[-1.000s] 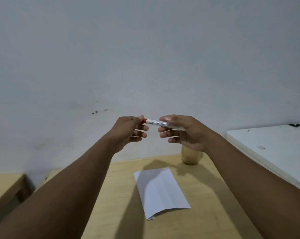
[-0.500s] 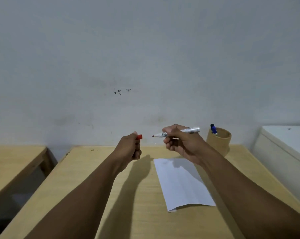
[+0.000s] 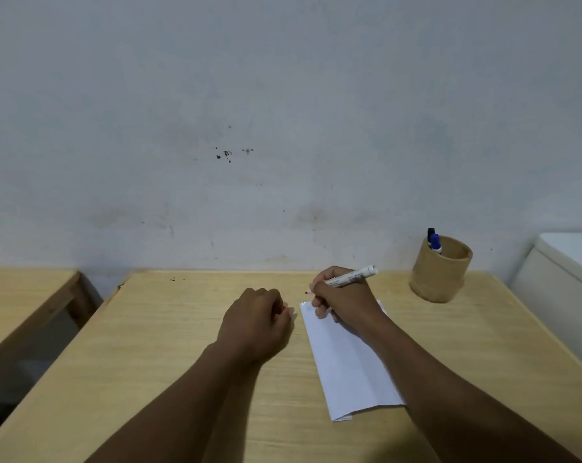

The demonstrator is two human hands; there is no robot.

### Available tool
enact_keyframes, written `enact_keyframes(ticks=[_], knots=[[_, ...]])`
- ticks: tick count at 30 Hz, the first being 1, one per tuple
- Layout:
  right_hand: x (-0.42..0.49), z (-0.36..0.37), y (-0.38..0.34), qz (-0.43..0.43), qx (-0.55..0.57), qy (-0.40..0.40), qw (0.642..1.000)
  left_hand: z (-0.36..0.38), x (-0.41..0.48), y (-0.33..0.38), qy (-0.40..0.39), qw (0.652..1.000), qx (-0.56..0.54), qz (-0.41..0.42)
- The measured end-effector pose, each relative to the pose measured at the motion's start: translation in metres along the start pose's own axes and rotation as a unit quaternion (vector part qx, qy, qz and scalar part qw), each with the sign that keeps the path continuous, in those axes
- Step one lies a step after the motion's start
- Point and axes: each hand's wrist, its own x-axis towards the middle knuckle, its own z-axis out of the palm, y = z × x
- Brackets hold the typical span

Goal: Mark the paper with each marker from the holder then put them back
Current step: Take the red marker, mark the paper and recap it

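Observation:
A folded white paper [image 3: 349, 362] lies on the wooden table [image 3: 169, 355]. My right hand [image 3: 344, 297] rests on the paper's far end and grips an uncapped white marker [image 3: 351, 277], its dark tip pointing left just above the paper's far corner. My left hand [image 3: 256, 320] sits on the table left of the paper, closed around the red cap [image 3: 283, 308], of which only a sliver shows. A round wooden holder [image 3: 441, 270] stands at the back right with a blue marker [image 3: 435, 242] and a black one [image 3: 430, 232] sticking out.
A grey wall runs right behind the table. A second wooden table [image 3: 22, 295] stands to the left across a gap. A white cabinet [image 3: 563, 275] sits at the right edge, close to the holder.
The red cap came off the marker into my left hand. Both hands then dropped from the air to the table, the right one onto the paper's far end.

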Motion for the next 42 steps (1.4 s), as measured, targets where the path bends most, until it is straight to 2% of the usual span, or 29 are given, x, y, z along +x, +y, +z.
enact_keyframes(ticks=[3, 10, 17, 28, 31, 35, 42], knots=[[0.005, 0.007, 0.015, -0.001, -0.006, 0.014, 1.000, 0.012, -0.005, -0.009, 0.034, 0.999, 0.007, 0.018], [0.008, 0.009, 0.029, -0.044, -0.055, 0.043, 0.997, 0.013, -0.007, -0.009, 0.055, 0.998, -0.021, 0.013], [0.009, 0.009, 0.033, -0.060, -0.089, 0.045, 0.993, 0.009, -0.009, -0.007, 0.046, 0.997, -0.065, 0.003], [0.010, 0.009, 0.034, -0.058, -0.108, 0.030, 0.992, 0.007, -0.009, -0.005, 0.036, 0.998, -0.046, 0.002], [0.009, 0.009, 0.031, -0.048, -0.083, 0.023, 0.995, 0.007, -0.010, -0.005, 0.039, 0.998, -0.046, 0.002], [0.010, 0.006, 0.023, -0.015, 0.015, 0.044, 0.999, 0.008, -0.010, -0.003, 0.044, 0.998, -0.033, 0.004], [0.017, -0.013, 0.004, 0.049, 0.152, 0.064, 0.985, 0.009, -0.011, -0.005, 0.047, 0.998, -0.026, 0.025]])
